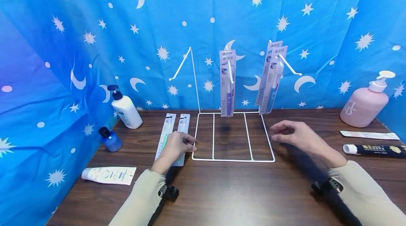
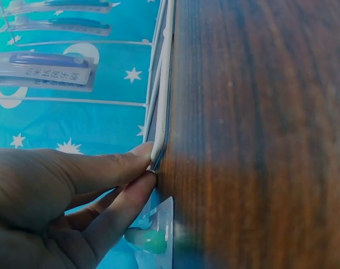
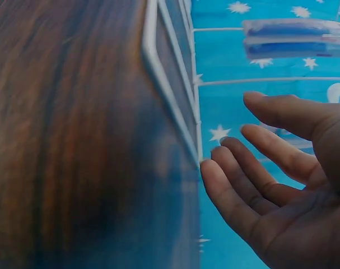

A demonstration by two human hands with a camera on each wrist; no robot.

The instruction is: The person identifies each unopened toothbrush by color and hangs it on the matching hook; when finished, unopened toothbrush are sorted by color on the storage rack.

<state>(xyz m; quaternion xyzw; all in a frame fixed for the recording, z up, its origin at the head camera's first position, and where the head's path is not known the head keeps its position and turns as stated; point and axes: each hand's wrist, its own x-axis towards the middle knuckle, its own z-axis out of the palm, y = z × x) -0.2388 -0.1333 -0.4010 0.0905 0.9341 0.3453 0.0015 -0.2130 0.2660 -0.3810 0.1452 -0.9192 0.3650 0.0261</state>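
One dark wood desk (image 1: 234,190) spreads before us, bearing a white wire rack (image 1: 233,160). We see the left hand (image 1: 174,145) pinching the rack's base on its left; the right hand (image 1: 296,134) (fingers loosely spread) is just beside its right edge. Packaged toothbrushes (image 1: 226,92) hang from two hooks (image 1: 290,65).

Bright light washes the blue curtain (image 1: 190,7) beyond the left hand (image 1: 172,145) and right hand (image 1: 298,136), tinting violet well to the left hand's left. Pale glare pools on the table (image 1: 238,197) between the two and nearer the camera, as soft shadow spreads beneath the right hand. Both wrist views run dimmer, each hand shaded against brighter curtain, table grain blurring beside the right hand.
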